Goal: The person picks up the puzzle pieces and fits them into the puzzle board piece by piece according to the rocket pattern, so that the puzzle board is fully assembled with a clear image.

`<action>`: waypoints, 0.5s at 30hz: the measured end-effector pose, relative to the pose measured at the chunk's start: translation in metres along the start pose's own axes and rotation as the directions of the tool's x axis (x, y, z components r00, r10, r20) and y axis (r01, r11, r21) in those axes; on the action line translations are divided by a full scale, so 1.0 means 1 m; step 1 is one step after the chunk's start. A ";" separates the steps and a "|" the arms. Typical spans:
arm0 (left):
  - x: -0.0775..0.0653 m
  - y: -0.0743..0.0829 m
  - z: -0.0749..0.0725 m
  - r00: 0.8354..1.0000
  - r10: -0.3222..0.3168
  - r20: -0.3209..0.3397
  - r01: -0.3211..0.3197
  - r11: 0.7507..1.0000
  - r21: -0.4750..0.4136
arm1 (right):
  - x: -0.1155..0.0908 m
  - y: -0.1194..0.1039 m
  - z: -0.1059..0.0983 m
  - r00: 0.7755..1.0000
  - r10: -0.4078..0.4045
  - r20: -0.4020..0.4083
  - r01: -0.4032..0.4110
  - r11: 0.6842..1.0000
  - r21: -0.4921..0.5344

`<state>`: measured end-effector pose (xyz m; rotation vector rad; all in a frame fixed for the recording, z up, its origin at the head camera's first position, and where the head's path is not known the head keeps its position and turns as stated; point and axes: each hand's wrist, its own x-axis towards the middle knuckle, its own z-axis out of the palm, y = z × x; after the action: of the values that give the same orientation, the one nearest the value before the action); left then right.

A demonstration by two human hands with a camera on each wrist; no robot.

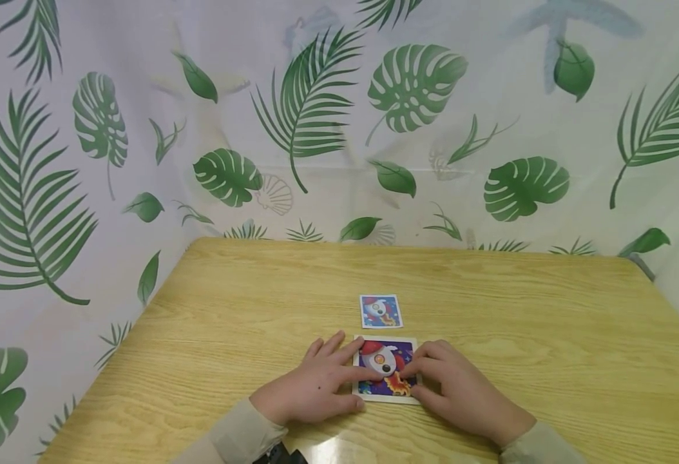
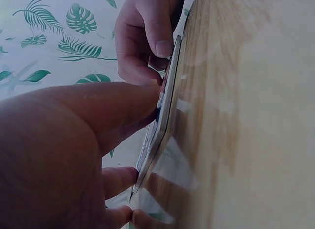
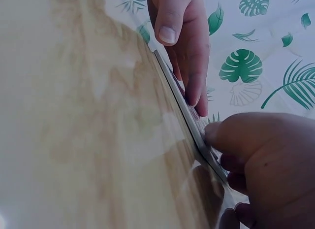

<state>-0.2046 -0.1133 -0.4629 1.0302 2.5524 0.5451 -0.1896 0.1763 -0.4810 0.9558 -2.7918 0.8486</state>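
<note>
A square picture board (image 1: 394,386) with a white border lies flat on the table, showing a red-and-white rocket and orange flames on dark purple. My left hand (image 1: 319,386) rests over its left side, fingers spread, with the index fingertip on the picture and the thumb by the lower left corner. From the right, my right hand (image 1: 458,390) touches the board with bent fingers, its index fingertip on the flames and its thumb at the right border. Edge-on, the board (image 2: 164,115) looks thin in the left wrist view. Whether the right fingertips pinch any small part is hidden.
A smaller card (image 1: 381,312) with a similar rocket picture on light blue lies just beyond the board. Both are on a wood-grain table (image 1: 258,290). A white leaf-print curtain (image 1: 328,212) hangs along the far and left edges.
</note>
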 end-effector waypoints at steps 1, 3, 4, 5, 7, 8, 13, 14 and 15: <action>0.000 0.000 0.000 1.000 0.001 -0.002 -0.001 1.000 0.001 | 0.000 0.001 0.000 1.000 -0.004 -0.007 0.004 1.000 0.004; 0.001 0.000 0.001 1.000 0.002 -0.005 -0.002 1.000 0.005 | 0.000 0.002 0.001 1.000 -0.012 -0.019 0.012 1.000 -0.001; 0.001 0.000 0.001 1.000 0.001 -0.007 -0.001 1.000 0.006 | -0.001 0.002 0.001 1.000 -0.011 -0.024 0.011 1.000 -0.007; 0.001 0.000 0.002 1.000 0.000 -0.007 0.000 1.000 0.005 | -0.001 0.002 0.001 1.000 -0.008 -0.027 0.008 1.000 -0.014; 0.002 0.000 0.002 1.000 -0.002 -0.008 0.002 1.000 0.004 | -0.001 0.002 0.000 0.999 0.004 -0.032 -0.005 1.000 -0.029; 0.002 0.000 0.003 1.000 -0.002 -0.009 0.002 1.000 0.002 | -0.001 0.001 -0.001 0.999 0.015 -0.031 -0.017 0.999 -0.038; 0.001 0.000 0.003 1.000 0.000 -0.013 0.000 1.000 -0.002 | 0.000 0.002 0.000 0.997 0.066 -0.027 -0.067 0.996 -0.057; 0.001 0.000 0.003 1.000 0.000 -0.014 0.000 1.000 0.002 | 0.000 0.002 0.001 0.997 0.079 -0.024 -0.080 0.995 -0.051; 0.001 0.000 0.003 1.000 -0.002 -0.014 0.002 1.000 0.004 | 0.000 0.003 0.002 0.995 0.094 -0.021 -0.095 0.994 -0.052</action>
<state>-0.2036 -0.1124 -0.4660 1.0289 2.5675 0.5489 -0.1915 0.1772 -0.4843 0.8097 -2.8477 0.7860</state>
